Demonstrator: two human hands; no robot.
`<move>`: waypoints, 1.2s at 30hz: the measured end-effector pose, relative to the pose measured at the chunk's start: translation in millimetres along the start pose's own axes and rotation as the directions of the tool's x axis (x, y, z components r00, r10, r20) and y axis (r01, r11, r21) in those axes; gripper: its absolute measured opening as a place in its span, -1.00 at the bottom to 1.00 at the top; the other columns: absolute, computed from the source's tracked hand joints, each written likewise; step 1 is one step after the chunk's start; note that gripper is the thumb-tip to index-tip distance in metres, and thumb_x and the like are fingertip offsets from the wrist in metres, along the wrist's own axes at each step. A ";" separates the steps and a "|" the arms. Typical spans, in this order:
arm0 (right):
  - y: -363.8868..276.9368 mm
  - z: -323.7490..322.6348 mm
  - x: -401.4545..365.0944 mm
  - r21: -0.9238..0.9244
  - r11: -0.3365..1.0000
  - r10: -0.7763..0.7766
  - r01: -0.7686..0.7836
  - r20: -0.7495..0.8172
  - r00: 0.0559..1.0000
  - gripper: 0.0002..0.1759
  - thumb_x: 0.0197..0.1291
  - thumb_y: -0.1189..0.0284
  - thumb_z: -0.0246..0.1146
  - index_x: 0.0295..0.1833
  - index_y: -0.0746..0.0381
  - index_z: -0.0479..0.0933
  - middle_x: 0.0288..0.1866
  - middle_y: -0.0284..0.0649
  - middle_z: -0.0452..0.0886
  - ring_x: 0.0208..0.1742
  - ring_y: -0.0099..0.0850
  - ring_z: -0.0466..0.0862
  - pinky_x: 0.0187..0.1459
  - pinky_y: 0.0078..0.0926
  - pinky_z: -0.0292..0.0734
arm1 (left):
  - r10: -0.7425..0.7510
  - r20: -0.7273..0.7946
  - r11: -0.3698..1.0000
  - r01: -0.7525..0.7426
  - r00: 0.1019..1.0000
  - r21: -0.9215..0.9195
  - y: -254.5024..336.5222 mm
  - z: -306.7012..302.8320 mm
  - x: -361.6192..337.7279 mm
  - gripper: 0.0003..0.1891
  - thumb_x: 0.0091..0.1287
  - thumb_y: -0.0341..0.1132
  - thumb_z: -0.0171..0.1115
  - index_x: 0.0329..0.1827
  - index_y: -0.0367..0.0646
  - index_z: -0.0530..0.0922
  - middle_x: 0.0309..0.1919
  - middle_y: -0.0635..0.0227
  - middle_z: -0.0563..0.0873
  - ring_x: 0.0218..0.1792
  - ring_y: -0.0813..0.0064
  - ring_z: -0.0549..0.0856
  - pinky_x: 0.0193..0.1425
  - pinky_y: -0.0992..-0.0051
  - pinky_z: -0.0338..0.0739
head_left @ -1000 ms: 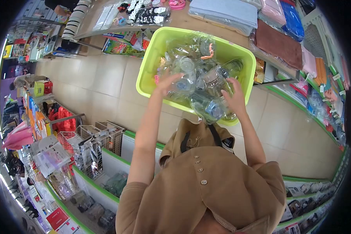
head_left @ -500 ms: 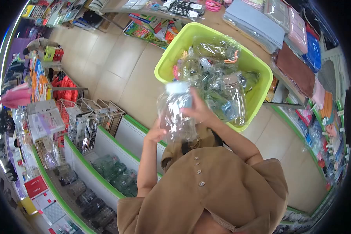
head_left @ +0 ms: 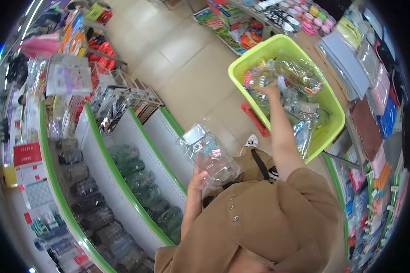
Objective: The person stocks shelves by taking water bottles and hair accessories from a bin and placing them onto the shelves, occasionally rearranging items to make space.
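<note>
My left hand [head_left: 198, 179] is closed around the lower side of a clear jar [head_left: 216, 159]. The jar is wrapped in shiny plastic, has a white lid and carries a small red-and-white sticker. It tilts in front of my body, over the shelves' edge. My right hand [head_left: 269, 89] reaches into a lime-green tub [head_left: 335, 116], its fingers apart over a plastic-wrapped clear bottle [head_left: 262, 80]. The fingertips are partly lost against the wrapping, so firm contact cannot be made out. Several more wrapped bottles [head_left: 305, 123] lie in the tub.
White shelves with green edges [head_left: 143, 150] stand at my left, holding rows of wrapped glassware [head_left: 143, 179]. Wire baskets [head_left: 143, 93] sit at their far end. A red object [head_left: 255, 119] lies by the tub. Folded cloths [head_left: 344, 63] cover a table on the right.
My right hand has left the wrapped jar and moved into the tub on the right. My left hand still holds the jar, now alone. The view has turned somewhat.
</note>
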State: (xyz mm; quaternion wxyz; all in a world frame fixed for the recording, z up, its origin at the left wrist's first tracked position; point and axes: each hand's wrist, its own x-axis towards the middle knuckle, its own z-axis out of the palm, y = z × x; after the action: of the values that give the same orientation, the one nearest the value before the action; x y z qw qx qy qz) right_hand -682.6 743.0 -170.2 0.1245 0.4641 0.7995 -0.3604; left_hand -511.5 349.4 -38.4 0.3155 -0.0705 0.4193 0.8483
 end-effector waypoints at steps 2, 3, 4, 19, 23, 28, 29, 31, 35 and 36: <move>32.6 24.7 52.3 0.293 0.903 -0.288 0.314 -0.129 0.949 0.25 -0.42 -0.03 0.47 0.35 0.39 0.03 0.20 0.04 0.37 0.16 -0.31 0.44 0.10 -0.46 0.38 | 0.008 -0.006 1.000 -0.008 1.000 -0.028 -7.9 -9.0 -12.4 0.13 -0.15 -0.13 0.49 0.45 0.11 -0.13 0.32 0.03 0.13 0.27 0.05 0.28 0.29 0.01 0.24; 38.5 11.9 59.5 0.466 0.843 -0.348 0.269 0.090 0.933 0.10 -0.34 0.03 0.46 0.29 0.37 0.16 0.16 -0.04 0.41 0.10 -0.30 0.47 0.09 -0.45 0.39 | 0.026 0.037 0.999 -0.024 0.999 -0.041 -8.8 -10.1 -15.8 0.15 -0.12 -0.13 0.47 0.46 0.12 -0.20 0.34 0.00 0.06 0.28 0.03 0.25 0.29 0.01 0.23; 40.7 -2.7 58.2 0.606 0.777 -0.424 0.172 0.300 0.855 -0.05 -0.27 0.09 0.45 0.23 0.36 0.28 0.13 -0.11 0.45 0.05 -0.29 0.50 0.07 -0.44 0.39 | 0.062 0.019 0.997 -0.061 0.998 -0.051 -11.1 -11.3 -20.0 0.15 -0.12 -0.13 0.47 0.46 0.12 -0.20 0.34 0.00 0.06 0.28 0.03 0.25 0.29 0.01 0.23; -22.7 -53.1 -217.5 0.919 0.384 -0.772 -0.094 0.375 0.513 -0.32 0.12 0.16 0.15 0.33 0.17 0.19 0.23 -0.08 0.34 0.13 -0.16 0.43 0.15 -0.04 0.34 | 0.495 -0.120 0.860 -0.505 0.861 -0.074 -19.5 -41.3 -173.9 0.00 -0.04 -0.44 0.35 0.42 -0.03 -0.14 0.24 0.09 0.31 0.17 0.21 0.44 0.24 0.19 0.33; -22.8 2.1 -220.7 0.835 0.508 -0.853 -0.212 0.521 0.007 -0.21 -0.02 0.27 0.30 0.33 0.22 0.16 0.16 -0.06 0.39 -0.09 -0.34 0.53 -0.08 -0.27 0.53 | 0.642 -0.209 0.753 -0.658 0.738 -0.015 -31.4 -6.4 -199.9 0.01 -0.05 -0.39 0.37 0.42 -0.04 -0.13 0.24 0.09 0.31 0.16 0.21 0.45 0.24 0.18 0.33; -80.8 40.3 -315.1 0.683 0.730 -0.669 0.025 0.721 -0.178 0.08 -0.21 0.08 0.40 0.39 0.24 0.02 0.23 -0.11 0.33 0.16 -0.22 0.44 0.21 -0.25 0.34 | 0.792 -0.366 0.583 -0.781 0.488 0.222 -2.3 61.7 -232.2 0.12 -0.15 -0.26 0.45 0.43 -0.10 -0.17 0.20 0.08 0.36 0.16 0.22 0.45 0.21 0.24 0.34; -93.7 39.9 -344.9 0.662 0.749 -0.617 0.034 0.714 -0.331 0.10 -0.21 0.09 0.40 0.41 0.23 -0.03 0.23 -0.09 0.33 0.17 -0.20 0.44 0.22 -0.24 0.32 | 0.799 -0.393 0.570 -0.782 0.455 0.254 -3.5 73.0 -240.1 0.12 -0.15 -0.26 0.45 0.43 -0.10 -0.17 0.20 0.08 0.36 0.16 0.22 0.45 0.21 0.24 0.34; -108.7 31.6 -402.6 0.639 0.767 -0.478 0.067 0.637 -0.604 0.16 -0.21 0.11 0.40 0.43 0.23 -0.14 0.23 -0.06 0.31 0.19 -0.17 0.42 0.24 -0.20 0.29 | 0.768 -0.521 0.588 -0.732 0.372 0.344 -19.8 100.2 -263.1 0.17 -0.18 -0.22 0.47 0.43 -0.13 -0.21 0.18 0.05 0.38 0.18 0.21 0.44 0.22 0.26 0.33; -100.9 79.3 -498.4 0.545 0.825 -0.224 0.146 0.554 -0.802 0.24 -0.23 0.15 0.41 0.45 0.22 -0.26 0.30 0.02 0.20 0.21 -0.09 0.40 0.22 -0.07 0.27 | 0.701 -0.704 0.483 -0.803 0.115 0.349 -62.5 91.1 -308.4 0.16 -0.19 -0.20 0.48 0.41 -0.17 -0.18 0.17 0.02 0.37 0.18 0.16 0.44 0.22 0.26 0.34; -99.4 83.9 -511.9 0.525 0.835 -0.183 0.165 0.547 -0.817 0.24 -0.25 0.15 0.41 0.45 0.23 -0.25 0.34 0.00 0.13 0.23 -0.09 0.37 0.22 -0.04 0.26 | 0.666 -0.746 0.443 -0.817 0.023 0.370 -68.5 90.7 -310.6 0.15 -0.19 -0.20 0.47 0.40 -0.17 -0.17 0.16 0.01 0.37 0.18 0.15 0.44 0.23 0.25 0.34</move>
State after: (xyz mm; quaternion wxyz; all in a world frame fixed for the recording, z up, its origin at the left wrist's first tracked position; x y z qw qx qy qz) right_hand -501.1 320.2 89.3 0.6584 -0.4163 0.2601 -0.5706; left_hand -211.9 300.8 93.1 -0.4191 -0.2517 0.4127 0.7685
